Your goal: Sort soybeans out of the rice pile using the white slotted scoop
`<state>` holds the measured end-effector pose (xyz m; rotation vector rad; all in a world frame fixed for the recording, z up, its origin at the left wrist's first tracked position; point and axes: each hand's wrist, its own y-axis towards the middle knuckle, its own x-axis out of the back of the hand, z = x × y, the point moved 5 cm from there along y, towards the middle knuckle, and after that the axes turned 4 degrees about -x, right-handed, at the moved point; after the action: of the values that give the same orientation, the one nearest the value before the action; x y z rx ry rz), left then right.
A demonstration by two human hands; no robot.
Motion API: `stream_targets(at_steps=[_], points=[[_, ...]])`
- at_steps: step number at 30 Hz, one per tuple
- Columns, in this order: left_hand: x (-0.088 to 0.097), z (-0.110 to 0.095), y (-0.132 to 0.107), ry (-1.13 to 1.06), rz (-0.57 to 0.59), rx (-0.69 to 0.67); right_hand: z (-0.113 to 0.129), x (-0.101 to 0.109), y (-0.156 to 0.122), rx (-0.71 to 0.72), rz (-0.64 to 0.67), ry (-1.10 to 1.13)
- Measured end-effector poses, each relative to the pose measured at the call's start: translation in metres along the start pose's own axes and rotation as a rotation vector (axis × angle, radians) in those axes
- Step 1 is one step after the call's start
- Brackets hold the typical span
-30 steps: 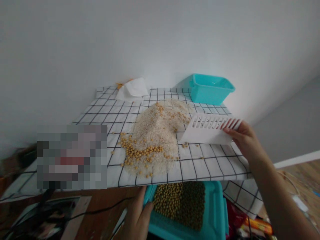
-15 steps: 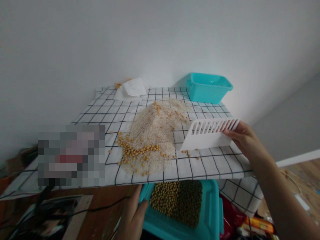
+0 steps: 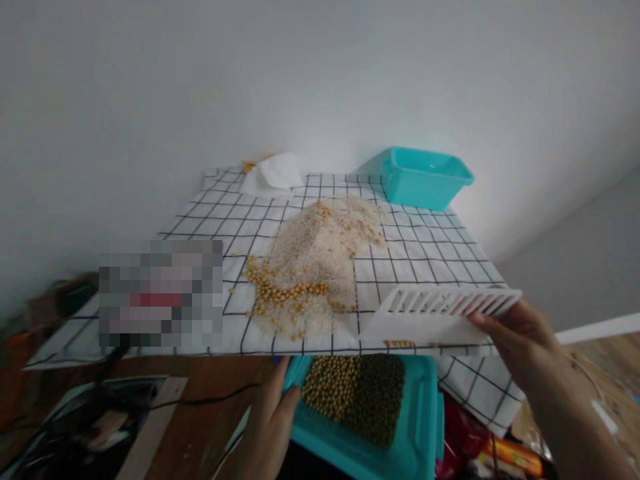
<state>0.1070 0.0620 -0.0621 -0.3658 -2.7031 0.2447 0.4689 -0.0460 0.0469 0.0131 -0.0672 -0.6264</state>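
Note:
In my right hand [image 3: 515,333] is a white slotted plastic scraper [image 3: 430,320], gripped at its right end and standing on edge near the table's front rim. A few soybeans [image 3: 400,343] lie along its lower edge. My left hand [image 3: 273,413] grips the left rim of a teal bin [image 3: 423,427] held under the table edge. Inside that bin are yellow soybeans [image 3: 330,383] on the left and dark green beans [image 3: 377,400] on the right. On the table spreads a heap of pale rice-like grain [image 3: 320,247], with more soybeans [image 3: 290,292] across its front left.
A second teal bin [image 3: 427,180] stands at the back right of the checked tablecloth [image 3: 425,257]. White paper [image 3: 274,175] lies at the back left. A pixelated object [image 3: 160,293] is at the left front. Black cables [image 3: 200,402] run below the table.
My right hand has pulled the scraper toward me, from the right side of the table to its front edge, with the soybeans. My left hand still holds the bin; the view has shifted slightly.

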Motion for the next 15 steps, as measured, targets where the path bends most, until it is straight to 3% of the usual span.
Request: stream_targets(at_steps=[2, 5, 9, 15], points=[[-0.002, -0.002, -0.001, -0.018, 0.009, -0.022, 0.002, -0.006, -0.013, 0.003, 0.011, 0.005], [-0.006, -0.007, -0.003, -0.06, -0.017, -0.07, 0.011, -0.009, -0.019, 0.043, -0.076, 0.047], [-0.008, -0.011, -0.008, -0.064, -0.119, -0.071, 0.022, -0.008, -0.003, 0.112, -0.195, 0.118], [-0.008, -0.009, -0.011, -0.11, -0.158, -0.078, 0.021, -0.006, 0.011, 0.137, -0.26, 0.101]])
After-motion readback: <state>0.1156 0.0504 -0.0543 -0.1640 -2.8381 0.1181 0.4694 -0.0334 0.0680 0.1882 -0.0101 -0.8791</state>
